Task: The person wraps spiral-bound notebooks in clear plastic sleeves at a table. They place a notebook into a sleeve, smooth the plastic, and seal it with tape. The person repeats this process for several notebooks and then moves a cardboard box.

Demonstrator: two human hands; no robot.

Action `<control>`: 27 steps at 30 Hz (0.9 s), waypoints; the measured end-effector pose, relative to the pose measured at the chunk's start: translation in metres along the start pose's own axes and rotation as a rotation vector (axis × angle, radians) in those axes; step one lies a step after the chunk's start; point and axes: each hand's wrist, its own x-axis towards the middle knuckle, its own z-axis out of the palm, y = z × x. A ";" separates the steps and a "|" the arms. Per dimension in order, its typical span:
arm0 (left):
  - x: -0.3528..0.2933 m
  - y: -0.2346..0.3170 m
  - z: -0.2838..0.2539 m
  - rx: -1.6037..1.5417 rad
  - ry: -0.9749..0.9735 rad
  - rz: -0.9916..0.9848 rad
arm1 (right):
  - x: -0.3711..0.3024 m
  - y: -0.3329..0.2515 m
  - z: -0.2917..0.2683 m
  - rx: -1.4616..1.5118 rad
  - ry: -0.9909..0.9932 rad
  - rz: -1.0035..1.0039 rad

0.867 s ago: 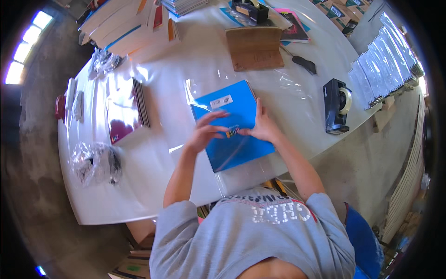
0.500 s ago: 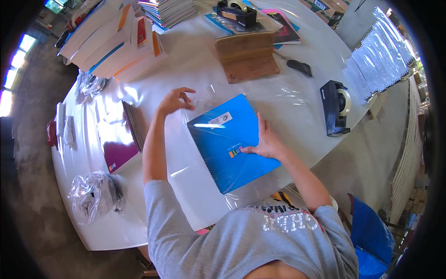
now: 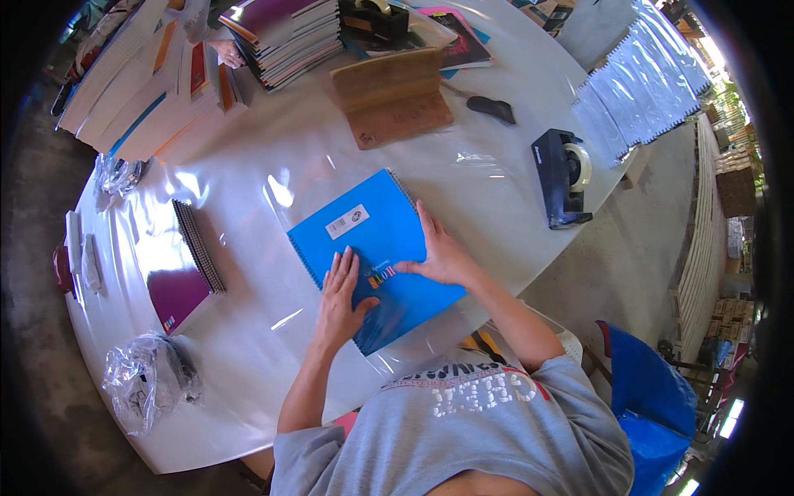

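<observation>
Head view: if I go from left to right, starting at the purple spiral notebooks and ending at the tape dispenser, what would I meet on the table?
Purple spiral notebooks → blue spiral notebook → black-handled tool → black tape dispenser.

A workshop, judging by the stacked books (image 3: 302,48), tape dispenser (image 3: 552,183) and bare grey floor (image 3: 637,240).

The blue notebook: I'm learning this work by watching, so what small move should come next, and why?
I would probably slide the left hand off the blue notebook toward the clear film beyond its left edge, because that hand lies flat on the cover, the right hand braces the opposite edge, and the film appears to lie unfolded there.
</observation>
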 end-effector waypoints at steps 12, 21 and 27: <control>0.004 -0.011 0.001 -0.059 0.008 -0.034 | -0.004 0.145 0.016 0.288 0.721 0.052; 0.005 0.004 -0.004 -0.127 -0.029 -0.117 | 0.021 0.134 -0.089 -0.434 0.120 -0.016; 0.017 0.034 -0.011 0.051 -0.121 -0.093 | -0.026 -0.056 -0.054 -0.070 -0.323 -0.136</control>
